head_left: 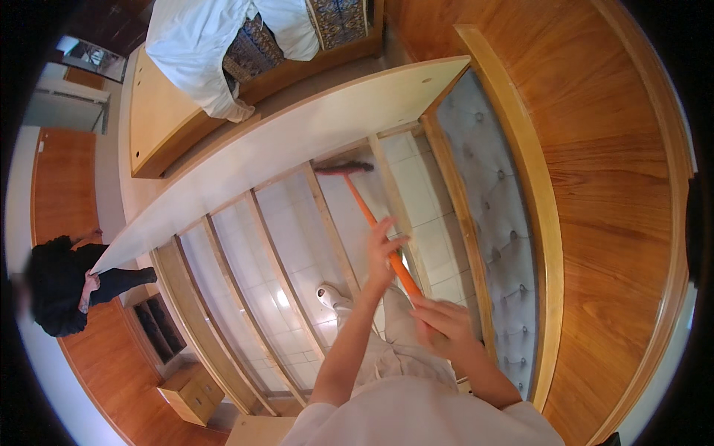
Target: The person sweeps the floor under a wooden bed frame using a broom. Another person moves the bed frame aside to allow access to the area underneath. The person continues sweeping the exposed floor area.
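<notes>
A broom with an orange handle [363,202] slants across the bed frame, away from me and slightly left. Its dark-bristled head [343,168] rests low between two slats, beside the raised panel. Curled loosely about the middle of the handle is my left hand [383,249], slightly blurred. My right hand [444,321] grips the handle's near end, closer to my body. Wooden slats [271,241] cross the frame, with pale floor tiles [416,186] showing between them. One of my feet, in a white shoe [327,296], stands between the slats.
At left, a person in black [63,279] holds the edge of a long pale panel [297,126], which stands tilted along the frame's far side. A grey tufted headboard [487,193] borders the right. Beyond the panel, white cloth [197,52] drapes over furniture. A wooden drawer cabinet [190,394] stands lower left.
</notes>
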Available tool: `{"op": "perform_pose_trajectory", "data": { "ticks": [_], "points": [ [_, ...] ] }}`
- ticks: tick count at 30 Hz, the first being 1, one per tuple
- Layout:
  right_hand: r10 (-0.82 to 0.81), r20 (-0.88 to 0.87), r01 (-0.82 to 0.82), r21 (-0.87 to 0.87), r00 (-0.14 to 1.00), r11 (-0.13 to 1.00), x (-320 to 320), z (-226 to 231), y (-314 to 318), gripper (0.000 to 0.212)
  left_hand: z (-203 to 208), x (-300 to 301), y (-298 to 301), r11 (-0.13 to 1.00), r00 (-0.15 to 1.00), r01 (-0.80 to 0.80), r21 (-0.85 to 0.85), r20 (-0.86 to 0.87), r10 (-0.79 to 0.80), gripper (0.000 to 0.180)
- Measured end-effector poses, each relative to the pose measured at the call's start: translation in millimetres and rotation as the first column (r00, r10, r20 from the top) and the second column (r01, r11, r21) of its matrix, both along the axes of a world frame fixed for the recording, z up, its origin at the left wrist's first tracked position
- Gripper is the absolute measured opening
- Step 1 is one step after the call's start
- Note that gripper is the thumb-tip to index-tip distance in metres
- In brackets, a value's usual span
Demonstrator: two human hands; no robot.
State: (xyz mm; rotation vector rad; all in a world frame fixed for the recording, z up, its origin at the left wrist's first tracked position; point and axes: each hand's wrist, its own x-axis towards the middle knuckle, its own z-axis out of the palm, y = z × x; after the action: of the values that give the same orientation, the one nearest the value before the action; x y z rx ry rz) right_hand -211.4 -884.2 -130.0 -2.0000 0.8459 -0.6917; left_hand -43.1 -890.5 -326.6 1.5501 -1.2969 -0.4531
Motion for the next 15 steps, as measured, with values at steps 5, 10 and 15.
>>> {"op": "perform_pose_trajectory", "data": {
  "ticks": [5, 10, 15],
  "points": [
    [0.038, -0.050, -0.038, 0.006, 0.998, 0.999, -57.4, 102.0, -13.9, 0.013, 86.7, -60.8, 20.4, 0.983, 0.961, 0.184, 0.015, -0.214, -0.177, 0.032],
    [0.087, -0.021, -0.088, -0.060, 0.996, 0.994, -33.4, 67.6, -13.8, 0.013, 36.7, -65.8, 38.6, 0.994, 0.956, 0.107, 0.011, -0.274, -0.100, 0.031],
    [0.174, -0.134, -0.164, 0.079, 0.976, 0.983, -3.4, -4.2, 24.2, 0.016, -49.1, -39.6, 60.1, 0.985, 0.952, -0.051, 0.165, -0.291, 0.098, 0.024]
  ]
}}
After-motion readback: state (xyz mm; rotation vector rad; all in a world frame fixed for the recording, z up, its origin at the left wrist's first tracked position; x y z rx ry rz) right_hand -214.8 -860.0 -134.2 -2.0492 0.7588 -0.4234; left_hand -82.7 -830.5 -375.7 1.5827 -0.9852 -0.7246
